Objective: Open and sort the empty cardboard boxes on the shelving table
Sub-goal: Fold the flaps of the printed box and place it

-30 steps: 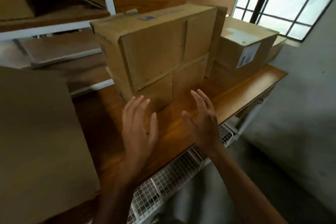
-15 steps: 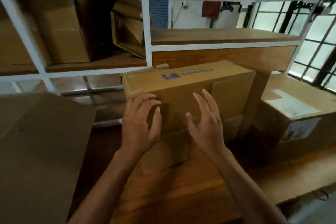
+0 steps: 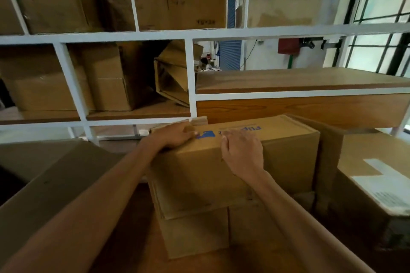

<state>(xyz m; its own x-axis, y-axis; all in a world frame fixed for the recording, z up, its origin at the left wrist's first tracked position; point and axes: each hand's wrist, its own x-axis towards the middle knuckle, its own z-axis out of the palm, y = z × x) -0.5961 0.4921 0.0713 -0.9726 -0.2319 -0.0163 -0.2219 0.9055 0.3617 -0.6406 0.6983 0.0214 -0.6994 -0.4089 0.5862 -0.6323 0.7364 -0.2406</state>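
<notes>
A brown cardboard box [image 3: 286, 162] with blue print on its top stands on the wooden table [image 3: 137, 248] in front of me. My left hand [image 3: 175, 135] lies over the box's top left edge with its fingers bent onto the top. My right hand [image 3: 241, 153] hooks over the top front edge, fingertips curled onto the top beside the blue print. The box's lower front flaps [image 3: 195, 232] hang down against the table.
A labelled box [image 3: 372, 186] stands at the right, and a large flat cardboard sheet [image 3: 44, 184] leans at the left. The white-framed shelves [image 3: 190, 77] behind hold several boxes [image 3: 106, 86] and a folded one [image 3: 173, 77]. A bare wooden shelf [image 3: 299, 80] is at the upper right.
Both hands rose from in front of the box to its top edge and took hold there. The view tilted up toward the shelves.
</notes>
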